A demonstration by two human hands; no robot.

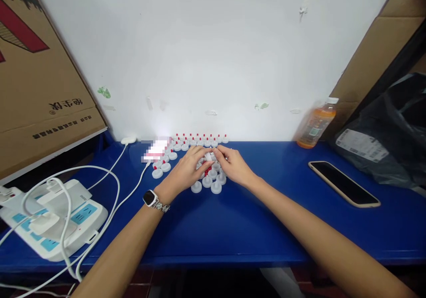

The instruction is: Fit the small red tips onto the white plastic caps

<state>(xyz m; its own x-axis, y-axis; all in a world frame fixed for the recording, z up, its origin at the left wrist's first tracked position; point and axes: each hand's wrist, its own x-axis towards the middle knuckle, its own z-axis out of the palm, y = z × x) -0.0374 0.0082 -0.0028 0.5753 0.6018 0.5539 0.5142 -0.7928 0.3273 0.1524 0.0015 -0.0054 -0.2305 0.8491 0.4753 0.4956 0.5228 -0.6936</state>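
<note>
- At the far left a cardboard box (40, 80) leans over the left end of the blue table (233, 227), closing that side in.
- Below it, at the near-left edge, a white power strip (60, 218) lies with white cables (109, 187) looping off it toward the wall; one cable runs to a small white charger (128, 140) at the far edge.
- The left hand (186, 169), with a watch (150, 198) on its wrist, rests over the cluster of white caps with red tips (199, 156), which sits in the middle of the table close to the wall.
- Both hands meet over one cap (209, 156) in the cluster's middle; the left fingers are curled onto it, pinching it.
- The right hand (234, 164) touches the same cap from the right side, its fingertips closed on it too.
- The near half of the table, between the forearms and the front edge, is bare blue surface with open room.
- Right of the hands lies a wide free stretch, then a dark phone (344, 184) lying face up and aslant, well apart from the caps.
- At the far edge against the white wall (213, 45) stands an orange drink bottle (314, 127).
- A black plastic bag (389, 142) and another cardboard sheet (376, 49) crowd the right end.
</note>
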